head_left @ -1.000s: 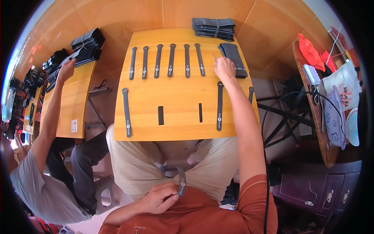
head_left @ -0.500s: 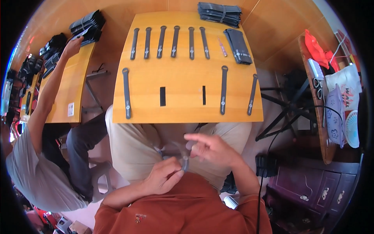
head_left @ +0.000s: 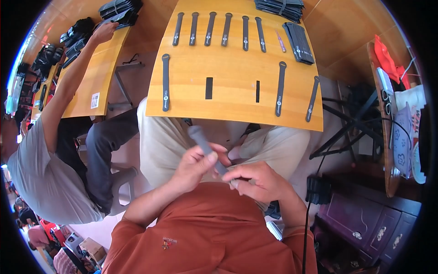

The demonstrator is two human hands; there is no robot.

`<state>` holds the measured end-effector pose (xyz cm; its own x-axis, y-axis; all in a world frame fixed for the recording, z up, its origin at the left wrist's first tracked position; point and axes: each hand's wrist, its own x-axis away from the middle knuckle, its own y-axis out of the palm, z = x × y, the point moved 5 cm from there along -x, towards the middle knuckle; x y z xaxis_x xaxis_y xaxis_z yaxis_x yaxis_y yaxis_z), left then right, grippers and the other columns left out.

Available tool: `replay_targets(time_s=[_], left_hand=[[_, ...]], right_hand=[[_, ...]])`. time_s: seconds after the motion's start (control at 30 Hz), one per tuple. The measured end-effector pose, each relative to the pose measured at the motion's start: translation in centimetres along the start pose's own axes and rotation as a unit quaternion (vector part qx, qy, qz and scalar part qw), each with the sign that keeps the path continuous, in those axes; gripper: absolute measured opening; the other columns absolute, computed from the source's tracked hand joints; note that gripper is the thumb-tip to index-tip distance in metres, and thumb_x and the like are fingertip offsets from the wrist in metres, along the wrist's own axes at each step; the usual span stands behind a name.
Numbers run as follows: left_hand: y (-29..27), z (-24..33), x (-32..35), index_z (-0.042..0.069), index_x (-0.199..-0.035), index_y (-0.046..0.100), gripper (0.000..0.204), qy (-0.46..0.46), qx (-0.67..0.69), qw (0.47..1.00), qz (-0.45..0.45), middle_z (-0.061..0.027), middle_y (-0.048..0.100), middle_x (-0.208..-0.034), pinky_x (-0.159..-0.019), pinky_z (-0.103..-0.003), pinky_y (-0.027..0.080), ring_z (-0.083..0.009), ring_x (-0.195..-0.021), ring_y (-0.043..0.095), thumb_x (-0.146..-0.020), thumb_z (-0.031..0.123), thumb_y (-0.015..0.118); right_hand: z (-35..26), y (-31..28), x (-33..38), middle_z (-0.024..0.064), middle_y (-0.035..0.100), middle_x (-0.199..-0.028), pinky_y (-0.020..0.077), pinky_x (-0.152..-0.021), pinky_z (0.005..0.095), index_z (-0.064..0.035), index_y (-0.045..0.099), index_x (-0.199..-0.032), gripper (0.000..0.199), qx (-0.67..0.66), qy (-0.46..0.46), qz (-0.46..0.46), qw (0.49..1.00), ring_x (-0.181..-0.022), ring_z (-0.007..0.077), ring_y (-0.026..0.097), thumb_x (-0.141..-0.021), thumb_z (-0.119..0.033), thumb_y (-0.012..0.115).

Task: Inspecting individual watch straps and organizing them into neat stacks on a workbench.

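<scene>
Between my hands, over my lap, is a grey strap [head_left: 201, 139] with a rounded end; it slants from upper left to lower right. My left hand [head_left: 197, 165] pinches it near the middle between thumb and fingers. At its lower end, my right hand [head_left: 258, 179] grips it, partly hiding that end. Beyond them on the wooden table [head_left: 232, 107], several like straps lie in a far row, including one strap [head_left: 226, 29]. Nearer lie a strap [head_left: 165, 82] at left and two at right, one being a strap [head_left: 280, 89]. Two short black strips [head_left: 209, 88] lie between.
A bundled stack of dark straps [head_left: 279, 9], a flat dark bundle [head_left: 299, 42] and a pink pen-like stick [head_left: 281, 42] lie at the table's far right. A co-worker's arm [head_left: 68, 82] reaches over the left table. A side table [head_left: 388, 150] stands right, beside a hanging black cable [head_left: 305, 233].
The strap, earlier mostly hidden and blurred, is now stretched out between both hands. My left hand has moved up, and my right hand has come down to its lower end. The view has shifted.
</scene>
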<state>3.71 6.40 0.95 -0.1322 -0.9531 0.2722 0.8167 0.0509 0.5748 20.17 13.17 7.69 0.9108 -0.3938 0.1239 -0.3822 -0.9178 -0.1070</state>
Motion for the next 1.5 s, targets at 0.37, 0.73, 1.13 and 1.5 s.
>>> replay_targets(time_s=[0.37,0.73,1.13,1.5], left_hand=[[-3.6,4.9,-3.1,-0.002,-0.109,0.074,0.02,0.176,-0.145,0.96,0.161,-0.0052,0.072,-0.094,-0.061,-0.023,0.052,-0.0081,-0.068,0.061,-0.1,0.016,0.072],[-4.6,4.5,-6.8,-0.003,-0.103,0.073,0.011,0.147,-0.245,0.936,0.205,-0.0039,0.07,-0.077,-0.059,-0.022,0.053,-0.0078,-0.064,0.064,-0.094,0.004,0.076],[-5.2,3.8,-7.2,-0.003,-0.104,0.073,0.015,0.146,-0.19,0.951,0.194,-0.0028,0.07,-0.078,-0.063,-0.021,0.057,-0.0065,-0.067,0.066,-0.095,0.008,0.077],[-5.5,4.4,-8.5,-0.002,-0.104,0.074,0.016,0.117,-0.247,0.939,0.207,-0.0014,0.07,-0.077,-0.062,-0.021,0.055,-0.0054,-0.067,0.063,-0.097,0.012,0.076]], right_hand=[[6.0,-6.8,-0.9,0.0086,0.076,-0.09,0.0543,-0.075,0.028,0.002,0.072,-0.11,0.018,0.05,0.017,0.29,0.955,-0.084,0.0127,0.071,-0.093,-0.005,0.073],[9.1,-11.1,-2.8,0.0081,0.073,-0.081,0.0522,-0.068,0.0289,0.0002,0.074,-0.101,0.019,0.155,0.023,0.385,0.909,-0.074,0.0133,0.066,-0.09,-0.014,0.08],[9.4,-12.3,-1.4,0.0029,0.07,-0.082,0.0485,-0.067,0.0248,0.0016,0.073,-0.102,0.014,0.106,0.026,0.391,0.914,-0.073,0.0074,0.058,-0.093,-0.009,0.077],[10.3,-13.7,-1.5,0.0061,0.067,-0.073,0.0485,-0.063,0.0285,0.002,0.071,-0.098,0.013,0.138,0.012,0.441,0.887,-0.066,0.011,0.06,-0.094,-0.01,0.074]])
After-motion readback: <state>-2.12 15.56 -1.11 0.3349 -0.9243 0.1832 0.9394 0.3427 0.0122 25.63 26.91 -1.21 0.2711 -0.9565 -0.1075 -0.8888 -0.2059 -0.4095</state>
